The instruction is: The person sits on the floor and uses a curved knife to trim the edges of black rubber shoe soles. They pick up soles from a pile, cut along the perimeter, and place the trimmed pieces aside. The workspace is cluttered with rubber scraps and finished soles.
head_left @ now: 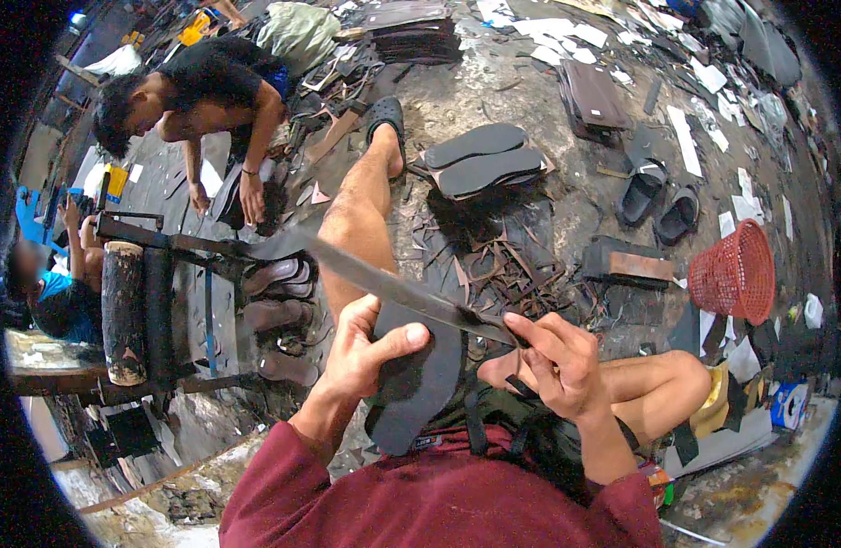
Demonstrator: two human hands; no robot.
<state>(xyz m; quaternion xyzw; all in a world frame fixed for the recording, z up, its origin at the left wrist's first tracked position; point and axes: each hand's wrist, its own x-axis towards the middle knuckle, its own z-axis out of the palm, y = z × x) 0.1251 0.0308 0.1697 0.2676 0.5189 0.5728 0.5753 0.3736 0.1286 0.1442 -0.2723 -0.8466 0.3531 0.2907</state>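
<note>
Black, flat foot-shaped sole (pixel 420 379): lies at six o'clock from the middle of the view, with one broad face turned up.
Left bare hand (pixel 370 352): grips the sole from seven o'clock, closed to a narrow hold, with thumb across the upper face and other fingers partly hidden.
Right bare hand (pixel 562 361): curls narrow at four o'clock, with fingertips at the near end of the strip; cannot tell how firmly gripped.
Long, flat grey strip (pixel 384 279): stretches from the right hand toward ten o'clock, past the sole's far end; cannot tell whether touching.
Stacked dark-grey soles (pixel 484 160): rest at one o'clock.
Red latticed plastic basket (pixel 726 279): stands far out at three o'clock.
Pair of black open-backed sandals (pixel 641 194): lies between two and three o'clock.
Black-shirted co-worker (pixel 224 78): bends forward between ten and eleven o'clock.
</note>
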